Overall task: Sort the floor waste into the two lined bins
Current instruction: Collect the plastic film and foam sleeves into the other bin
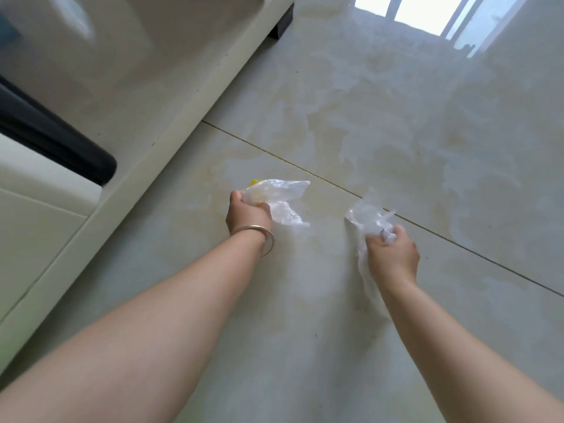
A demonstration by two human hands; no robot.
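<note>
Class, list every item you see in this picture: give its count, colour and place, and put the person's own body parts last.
Clear plastic bag with yellow inside: one, see-through with a yellow patch, held in the left hand above the floor.
Crumpled clear plastic bag: one, see-through, held in the right hand, right of centre.
Floor tiles: pale cream, glossy, with a thin dark joint line running across.
Sofa: one, cream, along the left side, with a dark leg at the top.
Black cushion or armrest part: one, black, far left; too blurred to tell which.
Window: one, bright, top right.
Bangle: one, silver, on the left wrist.
Left hand: one, grips the bag with yellow.
Right hand: one, grips the crumpled bag.
</note>
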